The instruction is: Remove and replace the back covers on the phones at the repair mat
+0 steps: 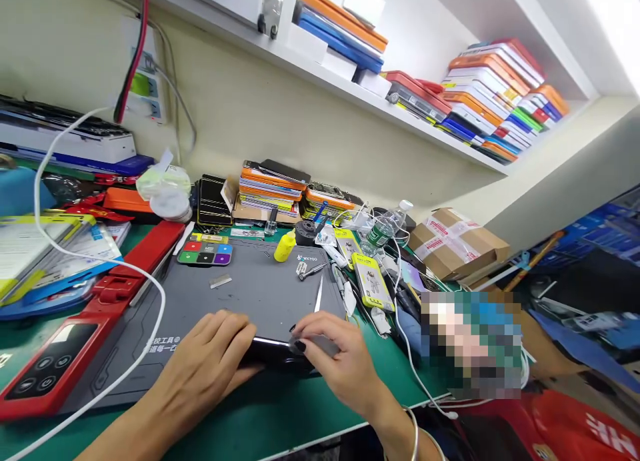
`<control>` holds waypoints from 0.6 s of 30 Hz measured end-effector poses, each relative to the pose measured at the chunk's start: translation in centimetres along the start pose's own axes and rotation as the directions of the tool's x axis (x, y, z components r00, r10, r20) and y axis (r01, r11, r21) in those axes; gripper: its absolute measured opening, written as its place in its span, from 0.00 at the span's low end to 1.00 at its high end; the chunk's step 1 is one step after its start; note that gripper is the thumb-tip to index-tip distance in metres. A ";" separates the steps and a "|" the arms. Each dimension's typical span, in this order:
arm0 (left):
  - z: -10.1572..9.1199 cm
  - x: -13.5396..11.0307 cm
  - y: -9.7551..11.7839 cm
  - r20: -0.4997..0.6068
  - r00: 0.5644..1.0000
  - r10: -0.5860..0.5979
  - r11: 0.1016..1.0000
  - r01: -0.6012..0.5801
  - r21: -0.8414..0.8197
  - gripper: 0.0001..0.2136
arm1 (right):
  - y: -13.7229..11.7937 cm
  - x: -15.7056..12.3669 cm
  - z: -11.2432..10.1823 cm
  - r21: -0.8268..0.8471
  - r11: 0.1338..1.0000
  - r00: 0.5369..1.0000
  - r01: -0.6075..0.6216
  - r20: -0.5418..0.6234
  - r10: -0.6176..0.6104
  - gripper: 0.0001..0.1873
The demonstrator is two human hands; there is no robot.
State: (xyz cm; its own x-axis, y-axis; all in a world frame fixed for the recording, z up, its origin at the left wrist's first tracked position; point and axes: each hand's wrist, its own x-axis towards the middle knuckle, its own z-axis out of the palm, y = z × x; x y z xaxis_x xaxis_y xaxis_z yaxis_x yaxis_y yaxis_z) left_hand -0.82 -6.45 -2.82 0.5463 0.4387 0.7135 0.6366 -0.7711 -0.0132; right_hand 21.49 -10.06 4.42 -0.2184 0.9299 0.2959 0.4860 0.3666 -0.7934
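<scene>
1. The person has two bare hands: one left hand [213, 358], one right hand [340, 354].
2. There is one dark device [277, 350].
3. One yellow bottle [285, 246] stands.
4. One green-labelled bottle [379, 236] stands.
5. The coloured case [205, 250] shows six squares.
6. One taped carton [453, 243] sits.
7. One grey mat [260, 301] lies flat.

A small workshop — green bench [285, 424], grey work mat [260, 298], yellow squeeze bottle [285, 248], stacked boxes [487, 91] shelved above.
</scene>
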 end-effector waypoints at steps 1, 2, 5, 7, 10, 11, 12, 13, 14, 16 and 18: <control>-0.2 -0.4 -0.1 0.003 1.000 -0.020 1.000 0.020 0.007 0.09 | -0.1 0.1 -0.2 -0.018 1.000 1.000 0.002 -0.005 -0.002 0.06; -0.3 -0.8 0.0 0.011 0.999 -0.041 0.999 0.041 0.012 0.10 | -0.1 0.1 -0.6 -0.036 0.999 1.000 -0.004 -0.013 0.003 0.06; -0.7 -1.5 0.4 0.027 0.995 -0.100 0.995 0.099 0.030 0.09 | -0.4 -0.3 -1.9 -0.104 0.994 0.999 -0.038 0.014 0.039 0.06; -0.7 -1.5 1.1 0.024 0.992 -0.122 0.992 0.121 0.038 0.11 | -0.7 -0.6 -2.4 -0.158 0.987 0.997 -0.029 0.060 0.039 0.06; -0.4 -1.3 2.4 -0.018 0.988 -0.153 0.988 0.153 -0.010 0.14 | -0.6 -0.9 -2.5 -0.215 0.976 0.994 0.037 0.113 -0.012 0.06; -0.3 -1.2 2.8 -0.042 0.984 -0.174 0.984 0.173 -0.044 0.14 | -0.5 -1.0 -2.4 -0.230 0.971 0.992 0.066 0.117 -0.040 0.06; -0.2 -1.1 3.1 -0.059 0.978 -0.201 0.977 0.196 -0.082 0.14 | -0.3 -1.0 -2.2 -0.246 0.965 0.991 0.093 0.115 -0.066 0.06; -0.1 -1.1 3.4 -0.072 0.972 -0.226 0.969 0.216 -0.118 0.13 | -0.1 -0.9 -2.1 -0.261 0.959 0.990 0.115 0.112 -0.088 0.06; -0.1 -1.0 3.6 -0.074 0.967 -0.243 0.962 0.231 -0.146 0.12 | 0.0 -0.9 -2.0 -0.274 0.953 0.988 0.132 0.110 -0.105 0.07; -0.2 -1.1 3.7 -0.057 0.966 -0.252 0.954 0.238 -0.181 0.11 | 0.2 -0.7 -1.9 -0.294 0.944 0.985 0.153 0.128 -0.120 0.07; -0.4 -1.2 3.7 -0.042 0.969 -0.245 0.951 0.231 -0.206 0.11 | 0.2 -0.5 -1.9 -0.309 0.936 0.981 0.169 0.145 -0.129 0.07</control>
State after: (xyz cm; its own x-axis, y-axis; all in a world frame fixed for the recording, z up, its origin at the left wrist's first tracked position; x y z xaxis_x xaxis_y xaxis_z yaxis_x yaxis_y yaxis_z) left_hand 0.63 -10.00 -3.41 0.3504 0.5942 0.7240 0.6197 -0.7267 0.2965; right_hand 23.33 -10.42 5.12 -0.3998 0.8605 0.3158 0.6796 0.5094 -0.5278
